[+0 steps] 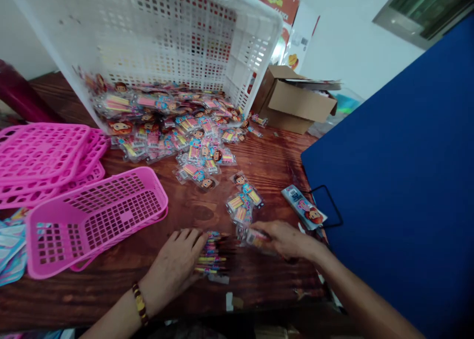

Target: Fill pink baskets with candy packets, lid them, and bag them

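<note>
My left hand [179,260], with a beaded bracelet at the wrist, is curled against a row of small plastic packets [212,257] stacked on edge on the wooden table, its fingers along their left side. My right hand [283,236] grips one clear packet [257,237], smeared by motion, just right of the row. Beyond it lie a few loose packets [240,205] with printed cartoon figures and yellow and pink contents. A large heap of such packets [192,131] spills from the tipped white plastic crate [255,47].
At left, an empty pink basket [126,215] stands by stacked pink perforated pieces [40,153] and blue-white cards [11,252]. A folded printed card stack [304,208] lies right, near a blue panel [400,171] with a black wire loop [340,213]. Behind is an open cardboard box [296,104].
</note>
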The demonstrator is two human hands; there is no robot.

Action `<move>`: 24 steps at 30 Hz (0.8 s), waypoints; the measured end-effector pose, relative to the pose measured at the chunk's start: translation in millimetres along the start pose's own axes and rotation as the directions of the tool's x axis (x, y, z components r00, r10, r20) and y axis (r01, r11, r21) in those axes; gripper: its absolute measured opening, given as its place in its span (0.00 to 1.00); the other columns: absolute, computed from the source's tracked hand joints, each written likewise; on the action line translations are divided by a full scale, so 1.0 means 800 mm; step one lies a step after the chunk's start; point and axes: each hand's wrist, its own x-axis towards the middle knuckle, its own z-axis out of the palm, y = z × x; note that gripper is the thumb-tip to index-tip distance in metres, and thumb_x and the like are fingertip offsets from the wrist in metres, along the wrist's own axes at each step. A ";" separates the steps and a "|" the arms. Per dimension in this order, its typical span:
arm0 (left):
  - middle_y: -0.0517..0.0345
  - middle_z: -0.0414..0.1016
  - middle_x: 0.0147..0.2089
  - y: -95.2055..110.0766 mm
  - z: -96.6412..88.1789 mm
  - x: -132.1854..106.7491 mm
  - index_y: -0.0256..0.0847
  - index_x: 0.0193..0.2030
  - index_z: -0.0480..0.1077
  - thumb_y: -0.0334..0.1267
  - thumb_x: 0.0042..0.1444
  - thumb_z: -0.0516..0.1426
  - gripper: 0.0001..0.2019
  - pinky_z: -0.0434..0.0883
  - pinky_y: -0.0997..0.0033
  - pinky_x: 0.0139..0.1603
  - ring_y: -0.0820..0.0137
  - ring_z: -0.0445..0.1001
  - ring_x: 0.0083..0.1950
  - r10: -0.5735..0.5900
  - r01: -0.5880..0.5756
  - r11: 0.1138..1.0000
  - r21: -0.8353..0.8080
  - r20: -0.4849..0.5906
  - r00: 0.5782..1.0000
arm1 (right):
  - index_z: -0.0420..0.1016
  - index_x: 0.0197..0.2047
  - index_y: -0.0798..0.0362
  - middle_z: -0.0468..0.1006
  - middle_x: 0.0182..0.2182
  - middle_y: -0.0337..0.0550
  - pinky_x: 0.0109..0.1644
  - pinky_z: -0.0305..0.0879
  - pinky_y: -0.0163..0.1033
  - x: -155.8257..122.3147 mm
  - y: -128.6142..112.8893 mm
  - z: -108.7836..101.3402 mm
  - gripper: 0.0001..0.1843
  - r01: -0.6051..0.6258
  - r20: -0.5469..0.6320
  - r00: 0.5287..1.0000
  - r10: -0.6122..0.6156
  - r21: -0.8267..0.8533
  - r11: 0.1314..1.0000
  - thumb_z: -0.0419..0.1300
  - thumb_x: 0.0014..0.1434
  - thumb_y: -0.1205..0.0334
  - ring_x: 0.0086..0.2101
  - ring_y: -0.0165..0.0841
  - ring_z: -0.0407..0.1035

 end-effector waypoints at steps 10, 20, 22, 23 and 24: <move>0.49 0.66 0.61 0.002 0.003 0.000 0.43 0.66 0.58 0.33 0.48 0.59 0.35 0.60 0.51 0.60 0.55 0.63 0.59 -0.051 0.051 0.999 0.000 0.048 0.998 | 0.74 0.42 0.57 0.79 0.36 0.40 0.35 0.63 0.31 0.102 0.063 -0.094 0.14 -0.148 -0.387 0.890 0.240 0.252 0.956 0.62 0.50 0.66 0.33 0.32 0.71; 0.49 0.67 0.60 0.004 -0.001 0.002 0.44 0.66 0.59 0.32 0.50 0.57 0.33 0.60 0.51 0.60 0.55 0.63 0.58 -0.048 0.049 0.999 -0.001 0.053 0.997 | 0.71 0.52 0.51 0.78 0.47 0.54 0.47 0.65 0.46 0.134 0.083 -0.074 0.18 -0.432 -0.460 0.788 0.410 0.063 0.900 0.56 0.61 0.53 0.47 0.46 0.72; 0.48 0.67 0.60 0.004 0.000 0.002 0.43 0.66 0.58 0.32 0.49 0.57 0.34 0.61 0.52 0.59 0.55 0.64 0.58 -0.049 0.049 0.999 0.001 0.058 0.997 | 0.65 0.59 0.53 0.74 0.52 0.59 0.50 0.64 0.49 0.127 0.088 -0.100 0.22 -0.446 -0.492 0.774 0.398 0.021 0.895 0.51 0.65 0.54 0.51 0.48 0.69; 0.48 0.67 0.61 0.004 0.001 0.001 0.43 0.66 0.58 0.32 0.49 0.57 0.34 0.61 0.51 0.59 0.55 0.64 0.58 -0.047 0.047 0.999 0.001 0.058 0.997 | 0.63 0.61 0.54 0.74 0.53 0.58 0.51 0.64 0.48 0.123 0.089 -0.110 0.23 -0.429 -0.482 0.792 0.375 -0.002 0.903 0.52 0.65 0.56 0.52 0.47 0.69; 0.48 0.67 0.61 0.003 0.002 0.000 0.42 0.66 0.58 0.32 0.49 0.57 0.34 0.60 0.51 0.60 0.55 0.63 0.58 -0.045 0.045 0.999 0.001 0.051 0.998 | 0.63 0.61 0.54 0.75 0.52 0.55 0.50 0.64 0.46 0.118 0.087 -0.118 0.23 -0.394 -0.451 0.824 0.341 -0.025 0.919 0.54 0.63 0.58 0.51 0.45 0.70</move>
